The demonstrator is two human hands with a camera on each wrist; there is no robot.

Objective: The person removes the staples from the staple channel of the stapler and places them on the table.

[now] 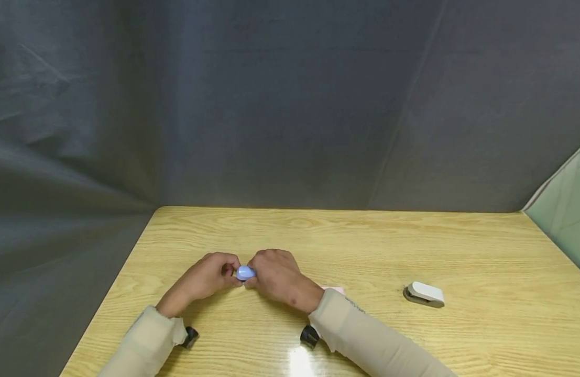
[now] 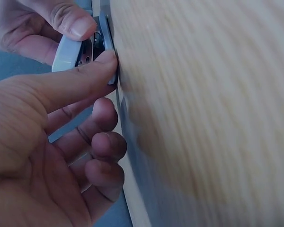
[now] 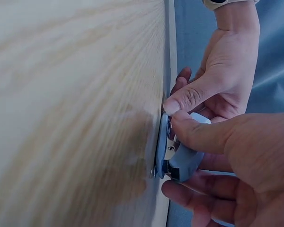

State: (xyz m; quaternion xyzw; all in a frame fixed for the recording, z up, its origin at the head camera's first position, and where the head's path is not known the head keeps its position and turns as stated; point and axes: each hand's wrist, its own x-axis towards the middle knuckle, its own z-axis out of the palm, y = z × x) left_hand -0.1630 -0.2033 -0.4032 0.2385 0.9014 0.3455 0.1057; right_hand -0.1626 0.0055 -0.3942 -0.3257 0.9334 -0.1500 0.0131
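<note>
A small light-blue stapler (image 1: 245,273) (image 2: 67,53) (image 3: 185,161) is between the two hands, low over the wooden table. My left hand (image 1: 206,277) (image 2: 42,127) (image 3: 227,75) pinches one end of it with thumb and index finger; its other fingers are loosely curled below, holding nothing. Gripping the stapler from the other side is my right hand (image 1: 277,275) (image 2: 26,28) (image 3: 255,161), its thumb on the metal middle part and its fingers round the body. A gap with metal parts shows between the stapler's base and its top.
To the right on the table (image 1: 365,241) lies a white and grey stapler (image 1: 425,294). A pink item (image 1: 337,289) shows partly from under my right forearm. Dark sheeting (image 1: 290,104) hangs behind the table and at its left side.
</note>
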